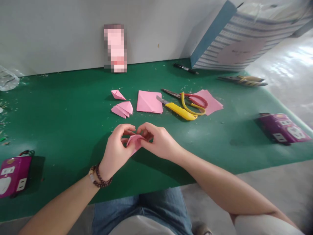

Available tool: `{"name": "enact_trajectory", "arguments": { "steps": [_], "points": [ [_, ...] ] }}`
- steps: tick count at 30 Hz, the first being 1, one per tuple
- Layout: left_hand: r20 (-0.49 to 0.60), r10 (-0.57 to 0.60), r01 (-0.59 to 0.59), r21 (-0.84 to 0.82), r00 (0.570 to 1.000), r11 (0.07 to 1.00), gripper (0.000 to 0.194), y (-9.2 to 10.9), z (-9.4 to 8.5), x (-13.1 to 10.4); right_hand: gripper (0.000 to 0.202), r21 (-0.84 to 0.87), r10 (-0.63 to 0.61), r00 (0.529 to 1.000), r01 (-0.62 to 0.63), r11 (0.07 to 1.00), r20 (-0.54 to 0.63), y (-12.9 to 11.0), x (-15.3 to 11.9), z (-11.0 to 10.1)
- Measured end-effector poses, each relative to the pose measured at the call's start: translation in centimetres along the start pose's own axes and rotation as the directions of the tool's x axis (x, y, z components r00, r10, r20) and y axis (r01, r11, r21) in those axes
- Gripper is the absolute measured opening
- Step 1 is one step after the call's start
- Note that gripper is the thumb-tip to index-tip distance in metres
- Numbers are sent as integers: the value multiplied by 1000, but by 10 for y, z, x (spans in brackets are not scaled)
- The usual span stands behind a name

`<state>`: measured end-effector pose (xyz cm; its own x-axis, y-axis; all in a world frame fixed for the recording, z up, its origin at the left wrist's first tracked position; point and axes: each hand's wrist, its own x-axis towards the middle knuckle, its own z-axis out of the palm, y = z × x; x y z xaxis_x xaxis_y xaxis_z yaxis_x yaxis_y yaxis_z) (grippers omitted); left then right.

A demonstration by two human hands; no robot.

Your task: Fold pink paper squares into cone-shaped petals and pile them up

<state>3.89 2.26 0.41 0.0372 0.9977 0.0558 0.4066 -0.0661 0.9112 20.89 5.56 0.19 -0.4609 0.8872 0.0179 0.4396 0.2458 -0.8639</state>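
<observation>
Between my two hands is a small folded piece of pink paper (134,143), held just above the green tabletop. My left hand (117,140), with a beaded bracelet at its wrist, pinches the paper's left side. On the other side, the thumb and fingers of my right hand (156,138) close on its upper right edge. Some fingertips are hidden behind the paper. Beyond my hands lie a small folded pink piece (118,94) and a fanned group of folded pink pieces (122,109). A stack of square pink paper (148,101) sits to their right.
A yellow utility knife (181,111) touches the stack, beside red-and-yellow-handled scissors (193,99) on more pink sheets (214,102). Farther back are a pen (185,68), pliers (244,80) and a striped bag (234,42). Purple boxes (285,128) stand at both sides. A blurred-out phone-shaped object (116,45) leans on the wall.
</observation>
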Motion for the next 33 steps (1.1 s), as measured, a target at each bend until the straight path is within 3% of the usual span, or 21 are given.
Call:
{"name": "enact_trajectory", "arguments": {
  "steps": [3, 7, 14, 17, 20, 22, 23, 26, 28, 31, 33],
  "points": [
    [-35, 91, -89, 55, 995, 995, 22, 1, 1, -2, 16, -22, 32, 999, -31, 999, 18, -2, 1, 0],
    [2, 154, -153, 135, 988, 979, 26, 4, 1, -5, 7, -158, -3, 1000, 4, 987, 9, -6, 1, 0],
    [51, 113, -116, 68, 992, 991, 32, 5, 2, -5, 23, -279, -27, 999, 14, 960, -45, -4, 1, 2],
    [74, 75, -77, 31, 994, 997, 32, 5, 3, -5, 23, -274, -45, 999, 40, 961, -11, -2, 2, 2],
    [99, 116, -124, 79, 988, 989, 29, 1, -3, 1, 24, -279, -42, 999, 43, 959, 9, 1, 3, 2],
    [51, 188, -194, 179, 981, 965, 28, -4, -13, 10, 27, -281, -18, 1000, 15, 960, -9, 3, 3, 0],
    [-24, 220, -208, 233, 975, 950, 27, -7, -18, 14, 29, -277, -3, 1000, -4, 961, -22, 4, 3, 0],
    [-223, 146, -97, 217, 964, 971, 21, -13, -28, 23, 31, -262, 36, 998, -49, 964, -52, 5, 4, -3],
    [-139, 40, -22, 131, 989, 991, 20, -10, -25, 20, 30, -261, 42, 998, -56, 964, -56, 4, 4, -3],
    [102, 17, -20, 31, 995, 999, 36, 0, -11, 7, 26, -229, 59, 997, -68, 971, -46, 3, 3, -2],
    [147, 3, -8, 36, 989, 999, 32, 4, -3, 0, 22, -197, 67, 997, -74, 978, -43, 2, 3, -1]
  ]
}}
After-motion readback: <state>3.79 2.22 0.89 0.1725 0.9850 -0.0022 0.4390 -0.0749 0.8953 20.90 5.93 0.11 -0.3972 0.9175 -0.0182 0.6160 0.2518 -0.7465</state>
